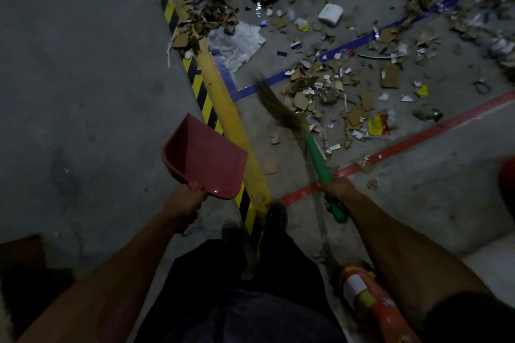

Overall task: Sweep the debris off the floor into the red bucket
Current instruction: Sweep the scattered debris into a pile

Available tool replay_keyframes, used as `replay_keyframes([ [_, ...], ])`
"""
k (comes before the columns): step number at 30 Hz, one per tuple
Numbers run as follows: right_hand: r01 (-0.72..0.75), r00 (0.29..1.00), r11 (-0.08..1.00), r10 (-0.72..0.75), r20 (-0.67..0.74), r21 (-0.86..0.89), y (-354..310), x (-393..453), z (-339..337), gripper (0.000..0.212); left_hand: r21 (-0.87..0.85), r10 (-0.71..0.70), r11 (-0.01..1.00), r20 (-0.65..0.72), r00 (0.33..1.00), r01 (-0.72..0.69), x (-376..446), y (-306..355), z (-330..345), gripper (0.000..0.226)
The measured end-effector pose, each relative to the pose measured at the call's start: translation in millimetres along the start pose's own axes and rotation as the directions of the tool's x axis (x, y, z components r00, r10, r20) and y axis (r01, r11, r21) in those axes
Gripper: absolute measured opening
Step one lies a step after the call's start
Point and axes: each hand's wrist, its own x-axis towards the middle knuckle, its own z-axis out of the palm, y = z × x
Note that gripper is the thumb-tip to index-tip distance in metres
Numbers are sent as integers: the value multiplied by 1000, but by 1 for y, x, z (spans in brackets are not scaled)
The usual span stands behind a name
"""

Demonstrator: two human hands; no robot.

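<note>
The left hand (pixel 182 210) is gripping the handle of a pink dustpan (pixel 204 159), holding it above the floor (pixel 83 78) with its mouth toward 12 o'clock. The right hand (pixel 338 192) is clenching the green handle of a broom (pixel 316 159), whose blurred bristles are pointing toward 11 o'clock. Debris (pixel 328 92) is lying scattered from 12 to 2 o'clock. A red shape (pixel 507 186), perhaps the bucket, is showing at 3 o'clock.

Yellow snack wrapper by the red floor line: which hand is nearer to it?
Right. The right hand, gripping the broom, is below and left of the wrapper. The left hand, holding the dustpan, is farther left, across the yellow bar.
</note>
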Motion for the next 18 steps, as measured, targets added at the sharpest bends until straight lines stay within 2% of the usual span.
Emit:
replay_keyframes([
  [2, 19, 999, 999, -17, -39, 42, -14, -3, -13, 46, 16, 25, 1000, 23, 999, -26, 3, 15, 4, 8],
  [6, 65, 986, 996, -56, -155, 55, -28, -28, -9, 39, 100, 59, 993, 89, 994, -68, 15, 54, 2, 24],
  [9, 110, 972, 988, -86, -217, 104, -33, -46, 14, 39, 208, 143, 963, 145, 979, -172, 39, 88, -5, 26],
  [13, 91, 962, 976, -35, -270, 199, -48, -68, 45, 22, 356, 199, 894, 228, 953, -272, 90, 135, -18, 19],
  [15, 65, 956, 970, 6, -293, 234, -63, -75, 60, 25, 391, 229, 857, 295, 927, -336, 109, 163, -27, 11],
  [18, 18, 935, 960, 83, -344, 280, -83, -88, 87, 38, 449, 276, 779, 382, 882, -438, 112, 202, -42, 23],
])
